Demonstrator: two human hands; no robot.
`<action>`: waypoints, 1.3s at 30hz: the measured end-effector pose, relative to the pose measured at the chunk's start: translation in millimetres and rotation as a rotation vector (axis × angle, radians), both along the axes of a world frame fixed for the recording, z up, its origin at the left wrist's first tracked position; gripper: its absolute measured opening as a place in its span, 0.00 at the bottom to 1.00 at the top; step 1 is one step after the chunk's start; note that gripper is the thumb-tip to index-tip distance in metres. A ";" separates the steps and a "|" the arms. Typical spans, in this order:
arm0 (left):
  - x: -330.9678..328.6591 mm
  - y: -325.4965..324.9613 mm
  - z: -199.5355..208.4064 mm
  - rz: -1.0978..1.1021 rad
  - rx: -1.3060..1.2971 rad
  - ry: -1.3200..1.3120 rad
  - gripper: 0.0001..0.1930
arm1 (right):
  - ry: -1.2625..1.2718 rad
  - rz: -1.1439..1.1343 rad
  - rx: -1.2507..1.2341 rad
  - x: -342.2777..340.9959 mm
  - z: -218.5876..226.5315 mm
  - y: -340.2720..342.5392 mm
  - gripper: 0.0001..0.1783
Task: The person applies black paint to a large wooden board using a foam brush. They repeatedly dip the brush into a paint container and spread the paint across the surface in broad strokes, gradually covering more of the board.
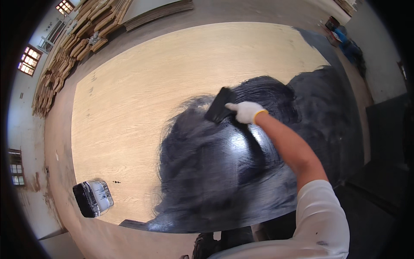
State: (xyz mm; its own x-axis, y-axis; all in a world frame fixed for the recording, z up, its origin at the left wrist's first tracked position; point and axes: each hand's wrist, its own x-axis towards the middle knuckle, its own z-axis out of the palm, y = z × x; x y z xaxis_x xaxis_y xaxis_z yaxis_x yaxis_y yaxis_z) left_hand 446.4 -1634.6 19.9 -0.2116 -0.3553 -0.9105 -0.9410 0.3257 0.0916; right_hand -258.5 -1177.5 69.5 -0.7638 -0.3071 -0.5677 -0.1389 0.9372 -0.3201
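Note:
My right hand (248, 112), in a white knit glove with a yellow cuff edge, grips a flat, black, rectangular spreading tool (219, 105). Whether it is a sponge or a scraper, I cannot make out. The tool lies against a large light wood-grain panel (129, 90), along the border of a smeared black coating (202, 164). Glossy streaks of the coating trail to the right of the tool. At the panel's near left corner stands a clear tub (102, 196), its side coated in black. My left hand does not show.
Stacked wooden pieces (82, 43) line the far left wall, beside a pile of flat sheets (157, 13). Blue and dark items (347, 43) sit on the floor at the far right. Dark panels (386, 129) stand to the right. A few black drops (116, 181) spot the panel near the tub.

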 end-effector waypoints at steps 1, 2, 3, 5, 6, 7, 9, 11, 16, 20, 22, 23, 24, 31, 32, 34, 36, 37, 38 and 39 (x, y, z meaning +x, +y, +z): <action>2.0 -4.8 -3.5 0.070 0.008 0.044 0.20 | 0.005 0.031 -0.030 7.4 -7.5 -28.1 0.40; 1.6 -5.3 -8.2 0.059 0.001 0.058 0.20 | 0.018 0.066 -0.053 18.4 -8.7 -64.4 0.40; 0.5 -7.7 -10.2 0.047 -0.008 0.070 0.21 | -0.016 0.075 -0.080 29.0 -8.4 -99.5 0.39; -1.6 -16.5 -8.6 -0.031 -0.041 0.110 0.21 | -0.031 0.052 -0.072 44.1 -7.8 -145.1 0.38; 0.5 -21.5 -7.1 -0.092 -0.056 0.135 0.21 | -0.038 0.039 -0.054 48.9 -5.2 -160.2 0.38; 3.8 -25.7 -4.3 -0.154 -0.072 0.159 0.21 | -0.047 0.000 -0.045 49.8 -1.9 -159.3 0.38; 8.2 -26.5 2.0 -0.021 -0.071 0.124 0.21 | -0.002 -0.151 -0.019 41.7 0.2 -121.2 0.37; 24.3 -34.7 3.2 -0.052 -0.035 0.082 0.20 | 0.015 -0.228 0.013 40.1 -19.3 -100.9 0.37; 91.9 -53.0 -35.0 -0.465 0.110 0.043 0.21 | -0.102 -0.092 0.091 19.0 -10.1 -124.7 0.37; 74.6 -71.0 -50.7 -0.170 0.069 0.163 0.21 | -0.133 -0.218 0.092 44.2 13.0 -151.9 0.40; 72.4 -92.7 -54.2 -0.112 0.065 0.145 0.20 | -0.185 -0.161 0.137 74.0 24.4 -156.6 0.41; 66.5 -103.6 -57.1 -0.137 0.072 0.108 0.20 | -0.115 -0.156 0.149 74.7 13.1 -140.6 0.41; 62.5 -112.5 -58.1 -0.161 0.077 0.071 0.20 | -0.046 -0.150 0.161 72.2 -0.3 -123.5 0.40; 53.7 -155.8 -63.4 -0.159 0.095 0.099 0.17 | -0.051 -0.245 -0.009 62.0 7.0 -159.9 0.41; 56.2 -152.0 -62.0 -0.273 0.090 0.132 0.17 | -0.019 -0.083 0.019 83.0 -2.1 -169.7 0.42; 60.1 -143.5 -56.3 -0.435 0.065 0.180 0.18 | -0.131 -0.039 0.001 140.1 8.8 -183.9 0.42; 53.3 -134.3 -58.3 -0.480 0.067 0.180 0.19 | -0.213 -0.038 0.071 191.0 29.4 -173.7 0.41; 51.8 -129.2 -58.4 -0.472 0.073 0.160 0.19 | -0.227 -0.083 0.075 212.2 32.9 -157.2 0.40; 49.2 -124.2 -58.3 -0.466 0.084 0.139 0.19 | -0.208 -0.166 0.077 234.9 28.9 -130.6 0.38; 50.5 -118.7 -55.9 -0.460 0.090 0.117 0.20 | -0.183 -0.265 0.085 255.2 28.0 -102.5 0.38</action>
